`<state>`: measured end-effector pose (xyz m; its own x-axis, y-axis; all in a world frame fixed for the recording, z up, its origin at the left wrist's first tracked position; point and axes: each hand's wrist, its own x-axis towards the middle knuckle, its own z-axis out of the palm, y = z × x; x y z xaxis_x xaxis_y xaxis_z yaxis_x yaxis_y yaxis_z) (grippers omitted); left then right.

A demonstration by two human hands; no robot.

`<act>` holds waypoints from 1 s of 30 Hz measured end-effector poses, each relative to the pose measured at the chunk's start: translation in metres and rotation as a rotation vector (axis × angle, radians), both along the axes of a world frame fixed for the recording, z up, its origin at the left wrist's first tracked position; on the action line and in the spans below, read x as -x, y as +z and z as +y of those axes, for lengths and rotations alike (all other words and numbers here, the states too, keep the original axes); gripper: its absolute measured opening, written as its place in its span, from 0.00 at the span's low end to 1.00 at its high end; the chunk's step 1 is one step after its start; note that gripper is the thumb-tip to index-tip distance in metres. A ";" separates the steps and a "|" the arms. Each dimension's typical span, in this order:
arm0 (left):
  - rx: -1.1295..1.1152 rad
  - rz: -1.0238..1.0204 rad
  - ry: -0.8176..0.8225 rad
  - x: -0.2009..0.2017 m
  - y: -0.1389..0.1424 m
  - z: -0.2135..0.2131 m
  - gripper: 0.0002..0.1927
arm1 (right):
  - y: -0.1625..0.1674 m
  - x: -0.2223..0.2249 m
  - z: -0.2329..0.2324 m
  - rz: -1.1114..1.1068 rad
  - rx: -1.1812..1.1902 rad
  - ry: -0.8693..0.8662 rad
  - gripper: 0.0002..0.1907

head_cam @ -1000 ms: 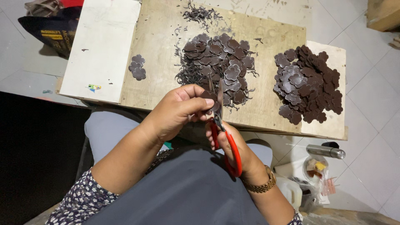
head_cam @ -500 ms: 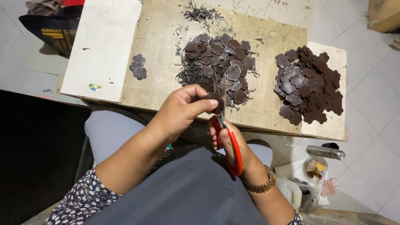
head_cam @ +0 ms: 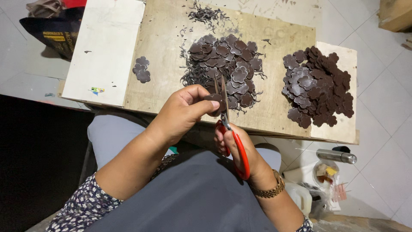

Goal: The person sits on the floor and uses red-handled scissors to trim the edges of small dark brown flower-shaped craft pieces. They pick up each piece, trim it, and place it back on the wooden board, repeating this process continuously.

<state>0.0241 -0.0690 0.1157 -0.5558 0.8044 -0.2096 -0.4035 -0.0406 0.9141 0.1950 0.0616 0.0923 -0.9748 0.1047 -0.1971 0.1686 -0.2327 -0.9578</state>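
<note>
Pale floor tiles (head_cam: 386,111) surround the low bench (head_cam: 171,56), which we see from the single head view as a plywood board with a white panel (head_cam: 107,47) on its left and a lighter strip on its right.

On the bench we note three groups of dark brown flower-shaped pieces: a small cluster (head_cam: 141,69) near the white panel, a large middle heap (head_cam: 227,64) mixed with thin curled offcuts, and a tidier pile (head_cam: 317,86) on the right. More offcuts (head_cam: 206,13) lie scattered at the far edge.

At the near edge of the bench, above the lap, the left hand (head_cam: 182,114) is closed in a pinch — thumb and fingertips grip one brown flower piece (head_cam: 213,99), held just in front of the middle heap. The right hand (head_cam: 240,150) is wrapped through the red handles of the scissors (head_cam: 229,129); the blades point away from the person and stand slightly parted, with the pinched piece against them. A gold-coloured wristwatch (head_cam: 268,189) sits on the right wrist.

On the floor at the right we record a metal flask (head_cam: 339,156) and a white plastic jug (head_cam: 300,195) — both well apart from the hands. A dark bag (head_cam: 56,34) lies beyond the bench at upper left.
</note>
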 end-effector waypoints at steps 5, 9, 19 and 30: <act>-0.009 -0.024 -0.013 0.001 0.000 -0.001 0.05 | 0.000 0.000 0.000 -0.027 0.004 -0.007 0.28; -0.025 -0.044 -0.014 0.002 0.001 -0.002 0.04 | -0.002 0.000 -0.001 -0.020 0.012 -0.001 0.28; -0.030 -0.110 -0.009 0.002 0.001 -0.002 0.04 | -0.002 0.000 -0.002 -0.025 0.032 -0.002 0.27; -0.033 -0.109 0.027 0.007 0.000 -0.004 0.05 | -0.003 -0.002 -0.001 -0.120 -0.035 -0.032 0.25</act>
<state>0.0167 -0.0729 0.1153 -0.5526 0.7972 -0.2432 -0.4984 -0.0822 0.8631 0.1973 0.0601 0.0892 -0.9405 0.1442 -0.3077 0.2755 -0.2064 -0.9389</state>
